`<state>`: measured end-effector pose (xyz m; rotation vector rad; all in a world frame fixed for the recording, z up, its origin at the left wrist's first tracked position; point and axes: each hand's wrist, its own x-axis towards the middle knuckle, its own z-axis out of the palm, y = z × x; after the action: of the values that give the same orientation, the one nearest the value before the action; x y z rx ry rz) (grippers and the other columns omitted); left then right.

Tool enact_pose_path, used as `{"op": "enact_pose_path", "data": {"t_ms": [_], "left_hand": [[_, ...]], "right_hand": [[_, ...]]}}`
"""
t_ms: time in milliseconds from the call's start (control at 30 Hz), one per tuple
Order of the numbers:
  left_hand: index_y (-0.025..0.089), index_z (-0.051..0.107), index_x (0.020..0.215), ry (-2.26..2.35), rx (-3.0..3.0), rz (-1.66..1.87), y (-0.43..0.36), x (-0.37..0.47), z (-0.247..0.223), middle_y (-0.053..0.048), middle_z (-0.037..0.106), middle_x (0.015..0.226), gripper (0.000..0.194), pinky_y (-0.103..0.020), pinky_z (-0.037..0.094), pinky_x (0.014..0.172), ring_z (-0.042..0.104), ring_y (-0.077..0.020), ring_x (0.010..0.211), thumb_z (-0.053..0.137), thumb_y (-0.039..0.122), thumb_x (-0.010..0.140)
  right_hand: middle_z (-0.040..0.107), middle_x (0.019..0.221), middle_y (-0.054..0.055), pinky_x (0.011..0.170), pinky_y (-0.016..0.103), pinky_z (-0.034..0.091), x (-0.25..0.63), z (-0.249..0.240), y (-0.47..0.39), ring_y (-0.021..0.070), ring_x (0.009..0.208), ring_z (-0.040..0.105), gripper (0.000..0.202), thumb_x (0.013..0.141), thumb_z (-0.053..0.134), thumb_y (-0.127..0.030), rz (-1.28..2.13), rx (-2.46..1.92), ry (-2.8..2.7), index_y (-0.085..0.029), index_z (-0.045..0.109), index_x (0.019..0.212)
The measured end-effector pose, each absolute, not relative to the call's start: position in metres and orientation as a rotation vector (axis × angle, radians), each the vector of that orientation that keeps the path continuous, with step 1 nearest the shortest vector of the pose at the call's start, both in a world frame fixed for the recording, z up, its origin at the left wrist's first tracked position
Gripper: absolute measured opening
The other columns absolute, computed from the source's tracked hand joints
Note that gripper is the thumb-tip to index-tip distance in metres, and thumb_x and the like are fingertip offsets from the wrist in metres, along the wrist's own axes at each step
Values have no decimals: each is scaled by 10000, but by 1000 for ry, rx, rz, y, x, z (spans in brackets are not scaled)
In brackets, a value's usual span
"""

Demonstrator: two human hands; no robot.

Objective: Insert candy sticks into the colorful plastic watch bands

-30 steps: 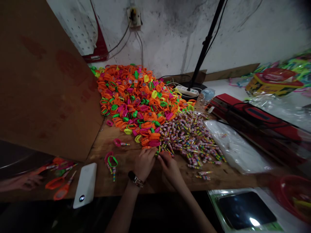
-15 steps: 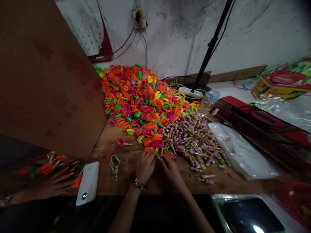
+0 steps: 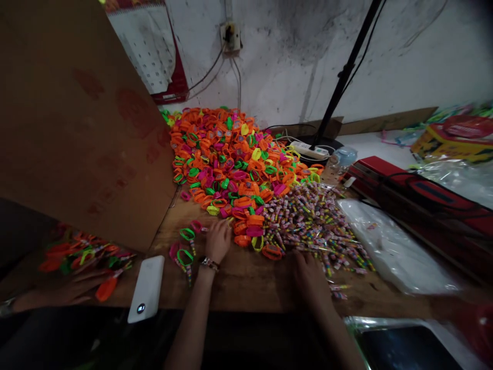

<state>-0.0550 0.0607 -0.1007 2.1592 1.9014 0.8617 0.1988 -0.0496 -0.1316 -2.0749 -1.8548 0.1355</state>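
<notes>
One red-topped yellow tub [image 3: 447,146], left hand [image 3: 219,241] by toy watches [image 3: 231,159], right hand [image 3: 311,277] by wrapped candies [image 3: 314,218], fingers' state unclear

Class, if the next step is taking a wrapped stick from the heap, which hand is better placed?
Probably the right hand: it is at the near edge of the wrapped sticks. The left hand is farther from them, by the front of the bright plastic bands.

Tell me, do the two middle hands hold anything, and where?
Can't tell: the left hand is by the bright bands, the right hand by the sticks; fingertips too blurry.
</notes>
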Motion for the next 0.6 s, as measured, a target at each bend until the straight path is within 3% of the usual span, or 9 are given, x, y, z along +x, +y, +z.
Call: {"op": "enact_pose_path", "data": {"t_ms": [100,233,367,500,600], "left_hand": [[226,631,1093,1753,2109,974,60,-19,-116,-95,543,1279,296,-438,393,1025,492,-264,1186,604,273,802],[191,635,944,1676,1958,1166,50,-2,-126,-125,451,1350,139,-433,387,1030,463,-259,1234,565,240,834],[182,602,802,1584,1801,1309,45,-5,-129,-112,540,1237,52,-407,421,984,534,-237,1137,595,233,807],[185,573,903,1526,1604,1430,42,-10,-130,-83,612,1021,151,-354,487,858,600,-195,955,606,291,800],[196,516,1069,1490,1484,1506,39,-11,-130,-75,590,1041,369,-334,489,859,593,-178,956,667,281,744]], "right_hand": [[619,970,128,772,338,428,194,-131,-48,250,882,572,352,844,430,-58,104,-2117,-1970,-134,637,1119],[609,995,132,763,312,434,192,-136,-45,231,880,563,331,870,416,-83,-86,-2125,-1844,-120,621,1127],[602,1037,151,723,330,444,190,-142,-35,249,878,556,392,867,421,-106,-224,-2116,-1777,-130,551,1237],[599,1072,178,741,366,465,185,-148,-21,263,917,560,400,868,407,-116,-205,-1973,-1761,-115,532,1248],[608,1018,154,765,363,482,184,-149,-17,238,921,562,350,880,390,-132,-118,-1719,-1750,-129,566,1182]]}}
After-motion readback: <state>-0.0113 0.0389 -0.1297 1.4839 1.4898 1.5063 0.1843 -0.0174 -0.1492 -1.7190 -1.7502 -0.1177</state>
